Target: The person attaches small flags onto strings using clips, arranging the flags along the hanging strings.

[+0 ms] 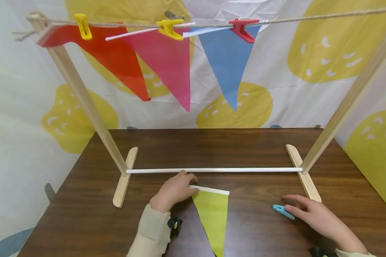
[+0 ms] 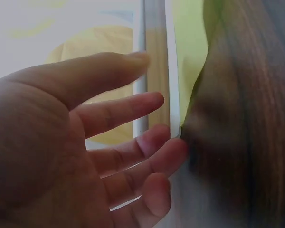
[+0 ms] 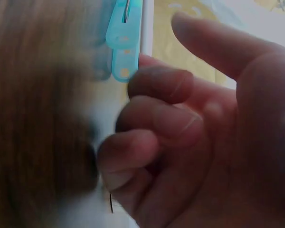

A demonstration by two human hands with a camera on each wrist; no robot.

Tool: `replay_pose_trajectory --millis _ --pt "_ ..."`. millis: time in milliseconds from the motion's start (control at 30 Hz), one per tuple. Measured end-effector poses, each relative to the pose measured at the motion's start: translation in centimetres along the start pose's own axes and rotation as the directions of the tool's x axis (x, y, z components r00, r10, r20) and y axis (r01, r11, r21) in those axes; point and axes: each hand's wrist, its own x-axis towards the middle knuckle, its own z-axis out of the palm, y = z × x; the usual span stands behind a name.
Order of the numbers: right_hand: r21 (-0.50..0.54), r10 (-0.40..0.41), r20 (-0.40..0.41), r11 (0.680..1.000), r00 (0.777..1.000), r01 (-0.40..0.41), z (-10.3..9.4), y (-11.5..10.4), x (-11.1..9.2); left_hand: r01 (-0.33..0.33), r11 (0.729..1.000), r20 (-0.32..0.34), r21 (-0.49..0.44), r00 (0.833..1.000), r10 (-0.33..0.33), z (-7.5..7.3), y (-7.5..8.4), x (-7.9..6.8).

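A yellow-green pennant (image 1: 212, 217) with a white top strip lies on the table in the head view. My left hand (image 1: 177, 191) is at its upper left corner, and in the left wrist view the thumb and fingers (image 2: 149, 102) are spread apart, near the pennant's edge (image 2: 187, 52). Whether a fingertip touches the corner, I cannot tell. A light blue clothespin (image 1: 283, 211) lies right of the pennant. Beside it is my right hand (image 1: 312, 214); the right wrist view has the clothespin (image 3: 123, 35) just beyond loosely bent fingers (image 3: 154, 118), with the thumb held away.
Behind the hands stands a wooden frame (image 1: 87, 103) with a white crossbar (image 1: 212, 170). Along its rope (image 1: 328, 16) hang red (image 1: 115, 50), pink (image 1: 170, 60) and blue (image 1: 228, 57) pennants, with yellow (image 1: 169, 29) and red (image 1: 243, 30) clothespins.
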Motion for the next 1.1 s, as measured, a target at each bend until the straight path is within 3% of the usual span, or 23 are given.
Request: replay_pose_trajectory --millis 200,667,800,1100 --pt "0.007 -0.012 0.026 1.000 1.000 0.012 0.3 -0.2 0.0 0.031 0.999 0.000 0.015 1.000 -0.031 0.3 0.0 0.0" --pt "0.033 -0.108 0.013 0.994 0.994 0.108 1.0 0.6 -0.5 -0.019 0.998 -0.015 0.060 1.000 0.020 1.2 -0.5 -0.1" --pt "0.049 -0.097 0.014 0.994 0.995 0.096 0.8 0.4 -0.3 -0.019 0.998 -0.011 0.052 1.000 0.019 1.0 -0.6 0.0" --pt "-0.027 -0.016 -0.024 1.000 1.000 0.015 0.9 -0.4 0.0 -0.017 0.998 -0.015 0.060 1.000 0.017 0.2 -0.6 0.2"
